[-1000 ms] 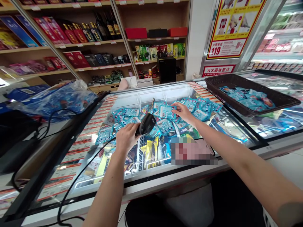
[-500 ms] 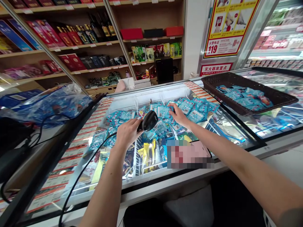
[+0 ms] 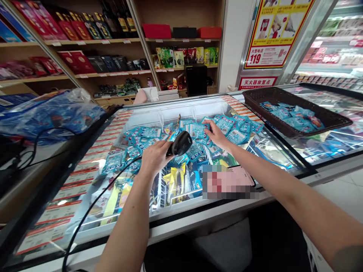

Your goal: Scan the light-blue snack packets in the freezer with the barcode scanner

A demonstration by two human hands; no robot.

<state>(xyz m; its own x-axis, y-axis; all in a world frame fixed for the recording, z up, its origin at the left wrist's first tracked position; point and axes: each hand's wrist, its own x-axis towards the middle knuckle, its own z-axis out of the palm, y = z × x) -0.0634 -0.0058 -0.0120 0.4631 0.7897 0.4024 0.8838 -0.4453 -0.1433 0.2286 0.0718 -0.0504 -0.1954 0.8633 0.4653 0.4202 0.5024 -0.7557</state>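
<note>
Our left hand [image 3: 155, 158] grips a black plastic scanner [image 3: 182, 143]; to its right, our right hand [image 3: 216, 135] pinches a flat, light-blue packet [image 3: 197, 131]. We seem mid-scan; next likely needs steady aim.

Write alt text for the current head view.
The left hand holds a black corded scanner; the right hand pinches a blue packet over a glass-topped case strewn with similar packets. A dark tray at right holds more.

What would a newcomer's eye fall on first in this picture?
Probably the many blue packets spread over the glass top. In the centre, the left hand holds a black scanner, and the right hand grips one packet by its edge. On the right, a brown tray holds similar packets.
</note>
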